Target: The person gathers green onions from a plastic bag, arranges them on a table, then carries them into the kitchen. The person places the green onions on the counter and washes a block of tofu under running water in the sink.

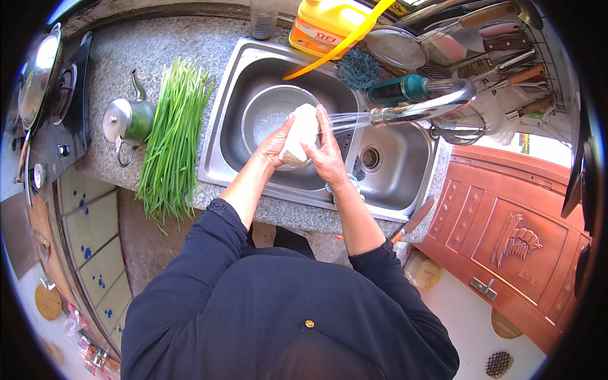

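Observation:
Both hands hold a white, rounded lump (302, 133), whose exact kind I cannot tell. My left hand (274, 145) grips its left side, while my right hand (327, 152) has its palm and thumb against the right side. Water streams sideways from the curved chrome faucet (427, 111) onto my right hand and the lump. Beneath them a round metal basin (259, 111) with water in it stands in the larger bowl of the steel double sink (228, 161).
Green garlic chives (175, 142) and a metal kettle (126, 121) stand left of the sink. A knife (415, 221) lies at the counter's right front corner. Behind the sink are a yellow detergent jug (323, 28), a yellow hose (342, 45), a blue scrubber (359, 69) and a teal bottle (396, 90).

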